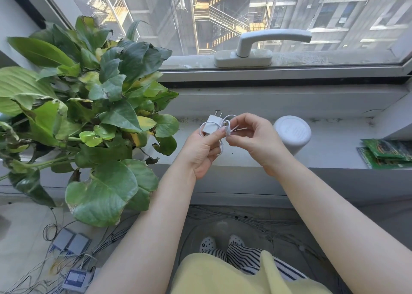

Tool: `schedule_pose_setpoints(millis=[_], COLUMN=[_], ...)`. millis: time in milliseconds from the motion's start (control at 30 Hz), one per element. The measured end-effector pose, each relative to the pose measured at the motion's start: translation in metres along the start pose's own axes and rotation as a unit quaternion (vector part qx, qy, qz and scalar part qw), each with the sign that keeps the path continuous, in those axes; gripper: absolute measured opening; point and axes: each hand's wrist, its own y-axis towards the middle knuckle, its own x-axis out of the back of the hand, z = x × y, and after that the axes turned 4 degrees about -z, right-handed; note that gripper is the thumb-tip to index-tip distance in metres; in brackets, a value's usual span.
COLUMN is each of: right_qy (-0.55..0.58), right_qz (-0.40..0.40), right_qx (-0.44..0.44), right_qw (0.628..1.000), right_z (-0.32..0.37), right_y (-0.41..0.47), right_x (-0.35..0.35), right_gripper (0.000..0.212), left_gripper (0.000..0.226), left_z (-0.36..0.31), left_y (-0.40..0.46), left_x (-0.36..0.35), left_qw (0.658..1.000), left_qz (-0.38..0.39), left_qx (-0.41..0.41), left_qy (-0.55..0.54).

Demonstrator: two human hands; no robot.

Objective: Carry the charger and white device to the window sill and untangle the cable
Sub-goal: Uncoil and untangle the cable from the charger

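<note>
My left hand [204, 151] holds a small white charger [213, 124] above the window sill [245, 157], its two prongs pointing up towards the window. A thin white cable [231, 116] loops around the charger and hangs down past my left palm. The thumb and fingers of my right hand [252, 135] pinch the cable's plug end [227, 127] right beside the charger. The white device [292, 133], a round cylinder, stands upright on the sill just right of my right hand.
A large leafy potted plant [89, 106] fills the sill's left side. Green packets [388, 152] lie at the sill's right end. A window handle [267, 42] sticks out above. Cables and small grey boxes [71, 242] litter the floor below.
</note>
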Motion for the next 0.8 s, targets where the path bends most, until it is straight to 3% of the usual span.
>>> schedule_pose_setpoints(millis=[267, 400, 533, 633, 800], right_qy=[-0.041, -0.135, -0.164, -0.153, -0.067], right_qz=[-0.059, -0.088, -0.054, -0.009, 0.014], right_qx=[0.046, 0.087, 0.141, 0.161, 0.110], right_qw=[0.996, 0.983, 0.975, 0.975, 0.992], right_z=[-0.0037, -0.0073, -0.0056, -0.0020, -0.0030], right_y=[-0.0030, -0.0020, -0.0070, -0.0050, -0.0006], right_x=[-0.0058, -0.0037, -0.0050, -0.0025, 0.0000], right_gripper=[0.008, 0.007, 0.006, 0.004, 0.003], left_gripper=[0.013, 0.014, 0.006, 0.017, 0.021], left_z=[0.0015, 0.0046, 0.0008, -0.0002, 0.0007], left_y=[0.0036, 0.0018, 0.0008, -0.0019, -0.0025], left_x=[-0.0010, -0.0005, 0.0015, -0.0001, -0.0043], left_qw=[0.998, 0.999, 0.999, 0.999, 0.998], left_qz=[-0.048, -0.033, -0.028, -0.008, 0.002], left_qx=[-0.016, 0.003, 0.011, 0.040, 0.019], left_qy=[0.028, 0.043, 0.011, -0.034, -0.061])
